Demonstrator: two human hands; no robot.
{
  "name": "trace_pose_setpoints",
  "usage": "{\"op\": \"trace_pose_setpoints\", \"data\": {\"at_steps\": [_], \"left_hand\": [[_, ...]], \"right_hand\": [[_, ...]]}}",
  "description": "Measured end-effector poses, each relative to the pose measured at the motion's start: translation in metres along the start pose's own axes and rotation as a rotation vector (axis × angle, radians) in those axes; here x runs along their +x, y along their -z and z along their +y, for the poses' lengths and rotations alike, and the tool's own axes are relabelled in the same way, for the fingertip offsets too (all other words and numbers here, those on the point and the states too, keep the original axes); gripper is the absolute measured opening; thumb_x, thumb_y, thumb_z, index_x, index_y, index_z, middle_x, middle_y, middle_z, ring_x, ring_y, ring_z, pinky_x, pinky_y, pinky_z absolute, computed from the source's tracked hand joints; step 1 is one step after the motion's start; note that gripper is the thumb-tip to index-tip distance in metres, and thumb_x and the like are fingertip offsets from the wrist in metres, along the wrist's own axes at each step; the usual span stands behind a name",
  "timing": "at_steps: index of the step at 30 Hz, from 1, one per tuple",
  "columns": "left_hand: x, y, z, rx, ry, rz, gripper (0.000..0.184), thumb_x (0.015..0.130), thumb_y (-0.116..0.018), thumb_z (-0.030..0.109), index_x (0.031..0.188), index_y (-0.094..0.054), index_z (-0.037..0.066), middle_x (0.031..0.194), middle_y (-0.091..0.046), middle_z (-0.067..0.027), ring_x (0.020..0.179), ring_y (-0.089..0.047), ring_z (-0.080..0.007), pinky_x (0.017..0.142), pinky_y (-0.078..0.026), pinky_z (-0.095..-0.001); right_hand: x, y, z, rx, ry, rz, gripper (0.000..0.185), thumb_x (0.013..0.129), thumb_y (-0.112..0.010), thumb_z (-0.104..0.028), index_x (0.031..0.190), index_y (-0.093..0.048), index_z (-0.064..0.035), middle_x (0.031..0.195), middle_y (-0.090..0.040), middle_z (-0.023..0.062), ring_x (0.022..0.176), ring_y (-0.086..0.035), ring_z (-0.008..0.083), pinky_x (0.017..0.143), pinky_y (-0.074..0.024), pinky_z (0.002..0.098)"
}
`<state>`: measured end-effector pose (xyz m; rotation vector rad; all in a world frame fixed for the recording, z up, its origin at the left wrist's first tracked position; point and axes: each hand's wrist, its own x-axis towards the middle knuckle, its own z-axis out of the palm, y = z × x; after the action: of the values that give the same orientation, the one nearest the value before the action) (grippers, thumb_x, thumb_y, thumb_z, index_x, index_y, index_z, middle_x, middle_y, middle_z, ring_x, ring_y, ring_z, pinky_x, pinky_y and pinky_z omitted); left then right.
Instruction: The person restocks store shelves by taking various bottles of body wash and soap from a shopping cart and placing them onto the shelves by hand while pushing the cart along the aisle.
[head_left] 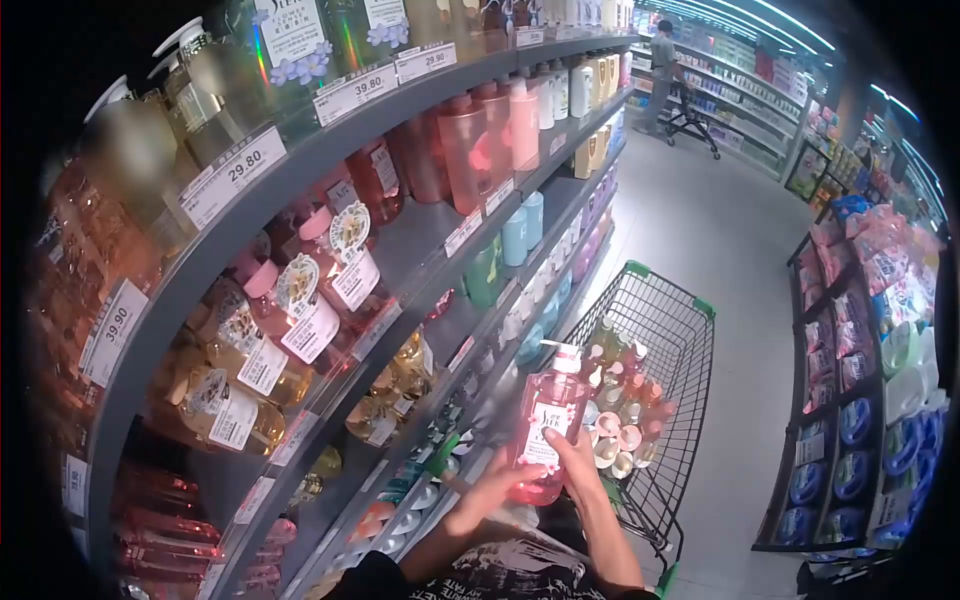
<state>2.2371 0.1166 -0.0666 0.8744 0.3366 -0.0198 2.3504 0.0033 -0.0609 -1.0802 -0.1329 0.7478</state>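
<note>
A pink pump bottle (548,425) with a white pump top and a white label stands upright between my two hands, above the near end of a shopping cart. My left hand (493,487) wraps round its lower left side. On its right side my right hand (577,465) holds it, with the thumb over the label. Behind the bottle, the wire cart (690,370) with green corners holds several bottles (628,400) with pink, white and green tones.
Shelves (290,160) with bottles and price tags run along the left. Low racks (850,370) with pink and blue packs stand at the right. A grey floor aisle (680,220) leads back to a person (663,70) beside another cart (692,125).
</note>
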Motion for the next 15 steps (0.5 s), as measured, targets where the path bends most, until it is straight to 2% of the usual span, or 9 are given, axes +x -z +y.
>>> {"op": "trace_pose_setpoints", "data": {"at_steps": [2,5,8,9,10,11,13,15], "left_hand": [[-0.017,-0.002,0.004,0.021,0.023,0.083,0.056,0.092,-0.063,0.007,0.143,-0.04,0.008,0.127,-0.059,-0.0093,0.115,-0.061,-0.0208,0.095,-0.053,-0.0358],[-0.018,0.003,0.001,0.138,-0.102,0.052,0.053,0.093,-0.063,0.006,0.141,-0.042,0.003,0.125,-0.06,-0.0081,0.115,-0.06,-0.0182,0.095,-0.051,-0.0332],[-0.013,0.017,-0.007,0.037,-0.084,0.075,0.053,0.092,-0.063,0.005,0.141,-0.043,0.002,0.124,-0.061,-0.009,0.115,-0.06,-0.0176,0.097,-0.05,-0.0332],[-0.009,0.02,-0.009,0.002,-0.129,0.073,0.053,0.092,-0.063,0.004,0.141,-0.043,0.002,0.124,-0.061,-0.0093,0.114,-0.06,-0.0179,0.097,-0.05,-0.0334],[-0.005,0.022,-0.012,-0.034,-0.171,0.071,0.052,0.092,-0.063,0.003,0.141,-0.043,0.002,0.124,-0.061,-0.0096,0.114,-0.06,-0.0182,0.097,-0.049,-0.0336],[-0.003,0.023,-0.014,-0.065,-0.21,0.067,0.052,0.092,-0.063,0.003,0.141,-0.044,0.002,0.124,-0.061,-0.0099,0.113,-0.06,-0.0185,0.098,-0.049,-0.0338],[-0.003,0.02,-0.012,-0.126,-0.171,0.19,0.048,0.094,-0.06,0.006,0.139,-0.046,0.003,0.123,-0.062,-0.0082,0.11,-0.062,-0.017,0.097,-0.049,-0.0337],[0.003,0.025,-0.016,-0.164,-0.167,0.302,0.045,0.096,-0.058,0.01,0.139,-0.046,0.003,0.122,-0.062,-0.0073,0.108,-0.062,-0.0161,0.096,-0.049,-0.0333]], "right_hand": [[0.002,0.001,0.018,0.029,-0.067,-0.015,0.046,0.089,-0.07,-0.01,0.13,-0.052,-0.0006,0.117,-0.065,0.0103,0.1,-0.064,0.0175,0.086,-0.0527,0.0316],[-0.001,-0.008,0.009,0.11,-0.126,-0.029,0.044,0.089,-0.071,-0.01,0.128,-0.054,0.0007,0.113,-0.066,0.0104,0.098,-0.065,0.0165,0.085,-0.0538,0.0315],[0.001,-0.009,0.013,-0.062,-0.098,-0.127,0.041,0.091,-0.069,-0.014,0.126,-0.056,0.0007,0.112,-0.067,0.0099,0.096,-0.065,0.0145,0.084,-0.0528,0.0302],[0.002,-0.009,0.015,-0.127,-0.073,-0.162,0.04,0.091,-0.069,-0.015,0.126,-0.057,0.0007,0.111,-0.067,0.0096,0.096,-0.064,0.0139,0.084,-0.0525,0.0298],[0.006,-0.01,0.022,-0.168,-0.017,-0.172,0.037,0.095,-0.065,-0.021,0.124,-0.058,0.0008,0.109,-0.067,0.008,0.095,-0.063,0.0126,0.083,-0.0508,0.0273],[0.01,-0.009,0.024,-0.132,-0.063,-0.147,0.038,0.096,-0.064,-0.023,0.125,-0.058,0.001,0.11,-0.067,0.0078,0.096,-0.063,0.0124,0.084,-0.0502,0.027],[0.02,-0.009,0.028,-0.048,-0.15,-0.09,0.039,0.098,-0.06,-0.025,0.126,-0.058,0.0013,0.111,-0.066,0.0073,0.097,-0.061,0.012,0.086,-0.0489,0.0262],[0.023,-0.002,0.038,-0.065,-0.109,-0.114,0.042,0.101,-0.055,-0.028,0.132,-0.055,0.0009,0.115,-0.065,0.0069,0.103,-0.059,0.0123,0.089,-0.0469,0.0267]]}}
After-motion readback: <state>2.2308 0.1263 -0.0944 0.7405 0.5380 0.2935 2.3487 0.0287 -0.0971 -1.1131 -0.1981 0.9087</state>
